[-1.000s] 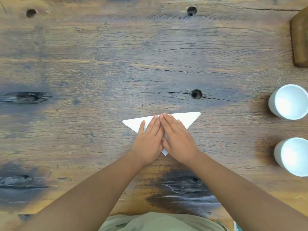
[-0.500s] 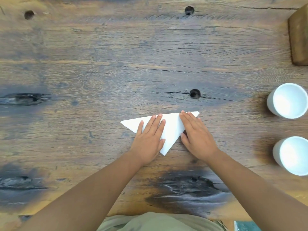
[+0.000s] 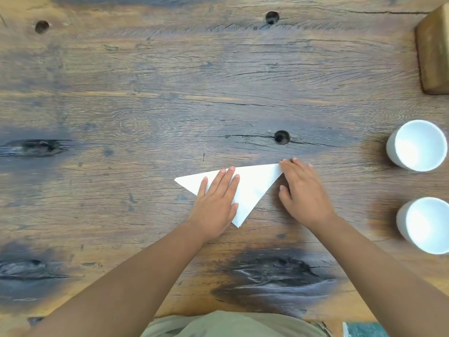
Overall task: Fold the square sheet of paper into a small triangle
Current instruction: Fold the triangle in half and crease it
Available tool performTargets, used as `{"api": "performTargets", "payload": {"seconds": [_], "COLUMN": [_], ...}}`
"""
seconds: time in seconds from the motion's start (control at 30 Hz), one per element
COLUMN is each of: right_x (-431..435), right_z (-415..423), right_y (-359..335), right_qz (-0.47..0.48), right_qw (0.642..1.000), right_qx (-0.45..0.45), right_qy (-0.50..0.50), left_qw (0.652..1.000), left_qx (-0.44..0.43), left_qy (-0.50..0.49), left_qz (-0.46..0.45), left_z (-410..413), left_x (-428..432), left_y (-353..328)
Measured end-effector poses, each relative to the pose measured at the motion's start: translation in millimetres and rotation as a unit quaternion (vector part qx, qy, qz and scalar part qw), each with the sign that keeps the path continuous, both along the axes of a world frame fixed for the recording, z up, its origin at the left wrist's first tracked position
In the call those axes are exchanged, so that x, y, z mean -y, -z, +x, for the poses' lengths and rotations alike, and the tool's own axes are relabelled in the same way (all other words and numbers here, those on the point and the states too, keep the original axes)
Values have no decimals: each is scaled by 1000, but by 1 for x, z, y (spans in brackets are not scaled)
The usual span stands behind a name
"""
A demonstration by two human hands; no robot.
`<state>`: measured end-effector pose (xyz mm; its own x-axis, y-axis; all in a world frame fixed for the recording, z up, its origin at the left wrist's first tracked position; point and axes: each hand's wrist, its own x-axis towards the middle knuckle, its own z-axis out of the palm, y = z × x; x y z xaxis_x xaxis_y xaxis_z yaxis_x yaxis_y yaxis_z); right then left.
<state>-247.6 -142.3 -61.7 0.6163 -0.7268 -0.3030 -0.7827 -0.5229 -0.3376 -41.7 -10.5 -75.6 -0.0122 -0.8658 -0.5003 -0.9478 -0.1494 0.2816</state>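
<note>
The white paper (image 3: 252,186) lies flat on the wooden counter (image 3: 170,93), already folded into a triangle. Its long edge runs along the far side, rising slightly toward the right, and its third corner points back toward the person, near the middle of the view.

The left hand (image 3: 216,200) rests palm down on the left half of the paper. Its fingers (image 3: 224,181) are stretched out flat and close together, pressing on the sheet and gripping nothing; the fingertips reach almost to the far edge. The left corner of the triangle sticks out beyond this hand.

The right hand (image 3: 303,193) sits just to the right of the paper, palm down on the counter. Its fingertips touch the far right corner of the triangle, while the thumb lies on the bare wood beside the slanted right edge. These fingers are loosely spread and unclenched, holding nothing.

Two white cups (image 3: 416,145) stand upright at the right side of the counter, one beyond the other, well apart from the paper. A wooden block (image 3: 435,52) sits at the far right corner. A dark knot hole (image 3: 281,137) shows in the wood just beyond the paper.
</note>
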Motion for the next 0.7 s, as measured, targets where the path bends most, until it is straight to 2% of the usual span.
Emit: {"api": "performTargets", "payload": {"seconds": [0.23,0.5,0.7], "right_x": [-35,-49,-49], "right_z": [53,65,63], "right_y": [5,13,16], "right_qz": [31,58,42], "right_qw": [995,992,993], "right_qx": [22,74,47], "right_qy": [-90,-79,-104], "left_qw": [1000,999,999], "left_qx": [-5,-27,-5], "left_qy": [-6,-27,-26], "left_qz": [-8,-21,-34], "left_z": [0,1,6], "left_x": [0,-2,-11], "left_y": [1,6,8]}}
